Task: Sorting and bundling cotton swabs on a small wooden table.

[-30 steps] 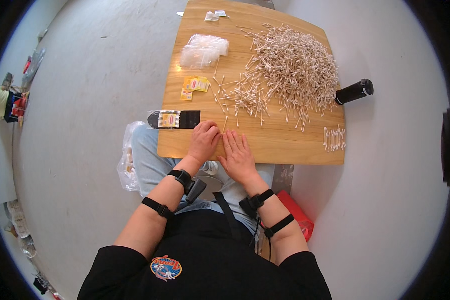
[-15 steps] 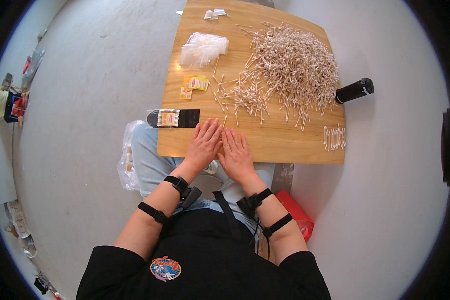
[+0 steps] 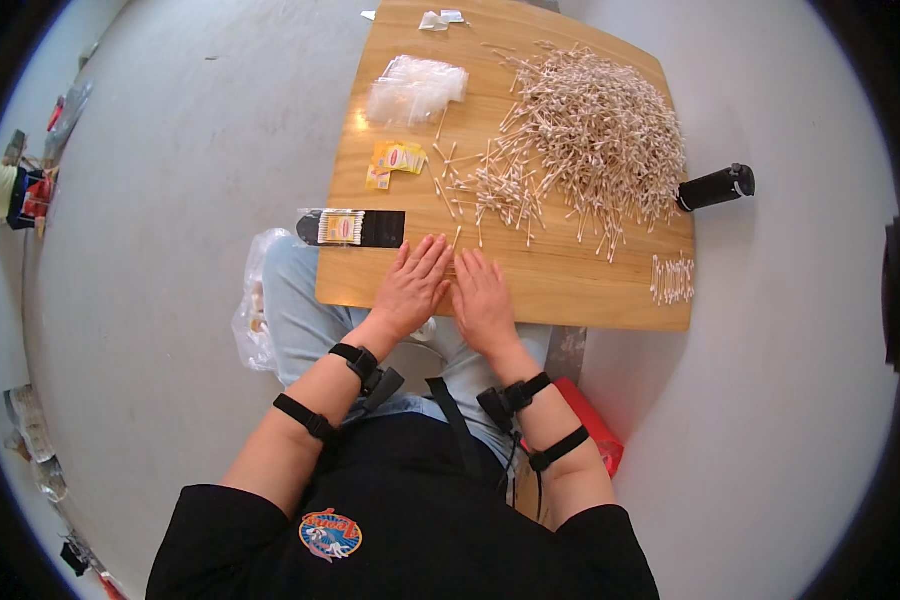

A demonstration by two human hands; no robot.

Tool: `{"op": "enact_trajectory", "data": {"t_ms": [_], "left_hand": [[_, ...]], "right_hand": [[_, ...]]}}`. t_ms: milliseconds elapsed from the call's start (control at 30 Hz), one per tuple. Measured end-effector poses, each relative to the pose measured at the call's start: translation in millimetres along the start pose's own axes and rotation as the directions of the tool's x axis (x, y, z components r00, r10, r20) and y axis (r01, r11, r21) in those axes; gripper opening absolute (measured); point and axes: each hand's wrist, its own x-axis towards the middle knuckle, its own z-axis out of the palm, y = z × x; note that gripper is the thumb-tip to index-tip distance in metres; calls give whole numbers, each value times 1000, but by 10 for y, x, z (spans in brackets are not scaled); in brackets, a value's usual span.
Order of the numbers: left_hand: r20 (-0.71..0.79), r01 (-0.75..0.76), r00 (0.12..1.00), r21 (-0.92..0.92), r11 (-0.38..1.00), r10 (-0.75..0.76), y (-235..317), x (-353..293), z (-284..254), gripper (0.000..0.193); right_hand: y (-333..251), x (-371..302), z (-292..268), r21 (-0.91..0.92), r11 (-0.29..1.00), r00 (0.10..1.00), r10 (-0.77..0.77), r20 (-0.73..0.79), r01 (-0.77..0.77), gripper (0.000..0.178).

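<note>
My left hand [image 3: 414, 288] rests palm down near the table's front edge, its fingers stretched out. Close beside it, my right hand [image 3: 483, 298] also lies flat, the two thumbs nearly meeting. A thin strip shows between the hands, too covered to name. Just beyond the fingertips is a single cotton swab [image 3: 457, 238]. Left of my left hand, a clear bag of cotton swabs with a yellow card [image 3: 340, 229] lies on a black strip [image 3: 382, 230]. A loose group of cotton swabs [image 3: 510, 190] spreads farther out.
On the wooden table [image 3: 560, 290] a large swab heap [image 3: 600, 130] fills the far right. Clear bags [image 3: 417, 90] and yellow cards [image 3: 398, 157] lie at the left. A swab row [image 3: 672, 279] is near the right corner. A black cylinder [image 3: 715, 187] juts past the right edge.
The view has shifted slightly. My hands stay flat at the front edge, and the right fingers have drawn a little closer to the left hand. Nothing has been picked up.
</note>
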Motion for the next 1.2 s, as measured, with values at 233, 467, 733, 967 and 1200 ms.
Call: {"op": "enact_trajectory", "data": {"t_ms": [233,467,733,967,1200], "left_hand": [[19,-12,1000,38,999,11,21,5,6,54],[-24,10,1000,13,1000,-10,26,-5,19,50],[5,-25,1000,-27,999,25,-16,-11,24,50],[-26,-3,1000,10,1000,3,22,-9,69,54],[-13,-12,1000,24,1000,13,16,-9,45,56]], "right_hand": [[68,666,111,177,974,989,147,-20,-141,15],[-100,1037,166,57,924,913,362,191,-378,24],[-169,1251,182,-82,914,880,406,246,-398,25],[153,1171,317,11,918,917,395,56,-396,15],[414,905,404,160,935,935,336,-117,-316,12]]}}
